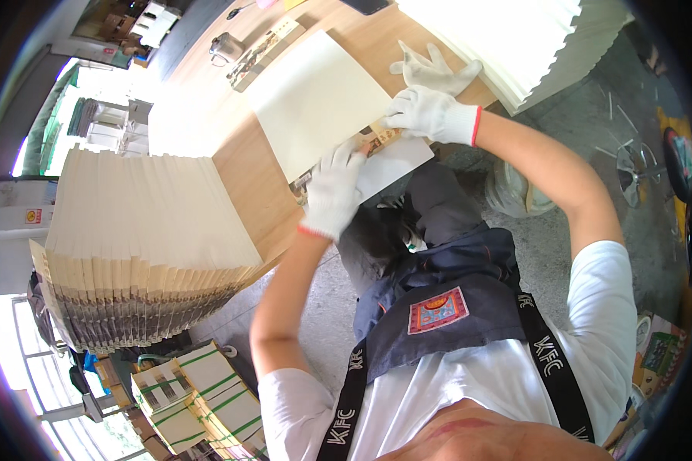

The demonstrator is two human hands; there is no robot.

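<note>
L hand (333, 188), white glove, red cuff: on near L end of printed strip (377, 139), fingers bent, mostly together. R hand (430, 114), same type glove: at strip's R end, fingers curled, close together. Can't tell if either is clamped on strip or only pressing; fingertips partly hidden.

Strip runs along near edge of lg. white sheet (315, 96), which lies flat on wood table (234, 165), near side, in front of person. White flap (398, 164) shows on near side of strip, btwn hands.

Surroundings: loose white glove (438, 69) on table just beyond R hand. Lg. stack w/ dark printed edges (150, 207) at L; white stack (492, 38) far R. Far L: metal pot (225, 48), beside it long printed bundle (266, 54). Dark flat device (366, 6) at far side.
</note>
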